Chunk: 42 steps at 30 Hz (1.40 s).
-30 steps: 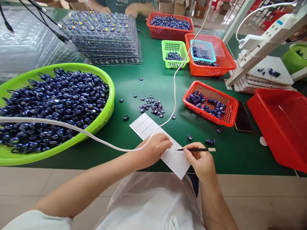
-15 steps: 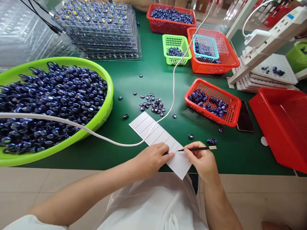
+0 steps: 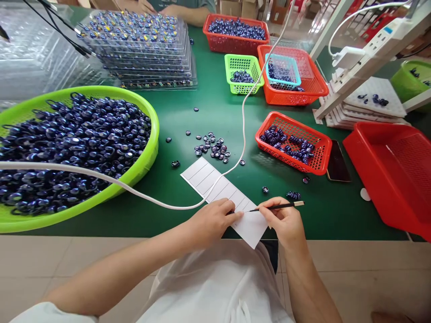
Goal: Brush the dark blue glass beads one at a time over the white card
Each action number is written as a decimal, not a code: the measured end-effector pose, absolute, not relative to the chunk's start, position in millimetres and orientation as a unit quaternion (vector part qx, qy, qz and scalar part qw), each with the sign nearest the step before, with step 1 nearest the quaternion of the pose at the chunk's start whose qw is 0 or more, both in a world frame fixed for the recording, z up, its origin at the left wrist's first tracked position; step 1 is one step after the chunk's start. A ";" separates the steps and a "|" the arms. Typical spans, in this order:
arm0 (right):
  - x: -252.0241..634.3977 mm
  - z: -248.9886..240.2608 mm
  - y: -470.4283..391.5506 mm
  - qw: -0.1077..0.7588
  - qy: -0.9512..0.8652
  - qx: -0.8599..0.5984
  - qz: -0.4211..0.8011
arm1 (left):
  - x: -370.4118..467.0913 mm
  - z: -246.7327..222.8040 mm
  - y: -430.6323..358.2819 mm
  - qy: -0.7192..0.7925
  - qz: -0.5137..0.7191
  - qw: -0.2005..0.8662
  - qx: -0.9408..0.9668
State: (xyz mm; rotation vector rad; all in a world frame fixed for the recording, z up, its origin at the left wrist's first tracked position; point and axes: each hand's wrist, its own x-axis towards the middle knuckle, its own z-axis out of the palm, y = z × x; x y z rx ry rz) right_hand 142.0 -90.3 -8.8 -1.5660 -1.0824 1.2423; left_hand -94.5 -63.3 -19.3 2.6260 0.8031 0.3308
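A white paper sheet (image 3: 215, 178) printed with a row of dark lines lies slanted on the table, its near end jutting past the edge. My left hand (image 3: 215, 220) rests on the sheet's left side, fingers curled and index finger reaching toward its middle. A small dark piece shows at those fingers, mostly hidden. In my right hand (image 3: 284, 220) are slim black tweezers (image 3: 281, 206) with a pale end, pinched so the tip touches the sheet close to my left fingertip. Beyond the sheet, several glossy dark-blue oval pieces (image 3: 218, 149) lie loosely clustered.
A big green basket (image 3: 155, 130) heaped with dark-blue looped pieces stands left. A white cable (image 3: 244, 121) crosses the table and the sheet. Red basket (image 3: 321, 165), phone (image 3: 337, 163) and red bin (image 3: 380, 179) are right; stacked clear trays (image 3: 193, 74) stand behind. Another person's arm (image 3: 195, 15) is across the table.
The view has shifted slightly, and the other person's arms and hands now show at the top. My hands and the tweezers stay at nearly the same spot on the sheet.
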 end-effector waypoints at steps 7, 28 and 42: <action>142.6 -16.3 -96.5 0.503 -0.403 -0.605 0.468 | -91.8 -19.1 -64.2 0.340 0.227 0.234 0.882; 146.4 -25.2 -97.6 0.698 -0.334 -0.554 0.308 | -28.8 -16.1 -22.0 0.456 0.278 0.550 0.642; 144.1 -23.5 -98.6 0.686 -0.334 -0.575 0.295 | -29.8 -17.4 -22.7 0.412 0.316 0.543 0.660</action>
